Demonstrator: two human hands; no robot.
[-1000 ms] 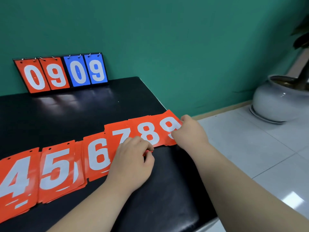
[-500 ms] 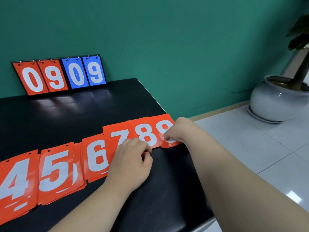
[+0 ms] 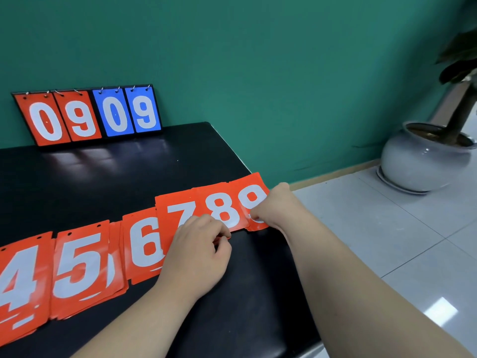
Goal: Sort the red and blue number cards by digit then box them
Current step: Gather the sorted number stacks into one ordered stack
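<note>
Two grips on the red cards (image 3: 77, 267).
My left grip (image 3: 196, 254) pinches the 8 card (image 3: 222, 210) at its lower edge; my right grip (image 3: 273, 210) pinches the 9 card (image 3: 254, 196).

The left hand (image 3: 196, 251) hides near parts of the 7 card (image 3: 178, 205) and 8 card (image 3: 222, 202), the right hand (image 3: 276, 208) part of the 9 card (image 3: 251, 195); the 4 card (image 3: 18, 280) is cut off left.

The left hand (image 3: 196, 254) and right hand (image 3: 280, 211) are bare, and so are both visible forearms
</note>
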